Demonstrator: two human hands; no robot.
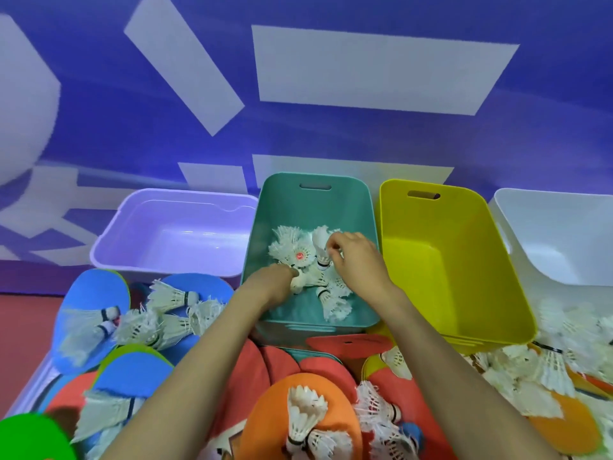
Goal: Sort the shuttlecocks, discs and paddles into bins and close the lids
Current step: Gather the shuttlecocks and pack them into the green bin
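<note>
Purple wall [99, 94] backs four open bins; both hands reach into the teal bin [275, 207]. Left hand [277, 283] pinches a shuttlecock [300, 282] from its pile, right hand [356, 257] grips another [320, 242].

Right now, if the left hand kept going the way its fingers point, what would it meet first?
Probably the shuttlecocks piled in the teal bin; the left hand already seems to touch one, though depth is unclear.
</note>
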